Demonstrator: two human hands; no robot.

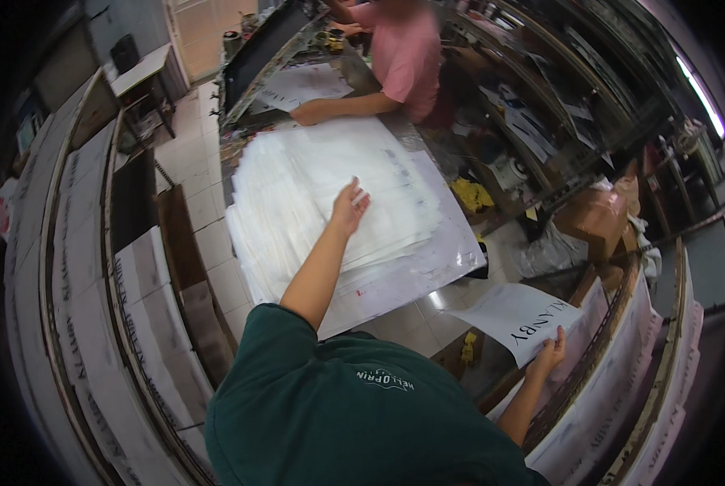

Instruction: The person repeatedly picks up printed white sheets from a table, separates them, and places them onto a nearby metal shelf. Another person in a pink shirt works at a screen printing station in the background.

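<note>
A broad, fanned stack of thin white sheets (298,186) lies on the table in front of me. My left hand (350,209) is over the middle of it, fingers loosely bent and apart, with nothing seen in them. Whether it touches the top sheet I cannot tell. Out to my right, my right hand (550,353) grips the edge of a white printed sheet (518,317) with black lettering. That sheet bends in the air beside the drying racks (622,373) on the right.
Across the table a person in a pink shirt (407,61) reaches toward another printed sheet (306,85) under a raised printing screen (269,57). Racks with printed sheets (148,292) line my left. A cardboard box (593,217) and yellow cloth (470,195) are at the right.
</note>
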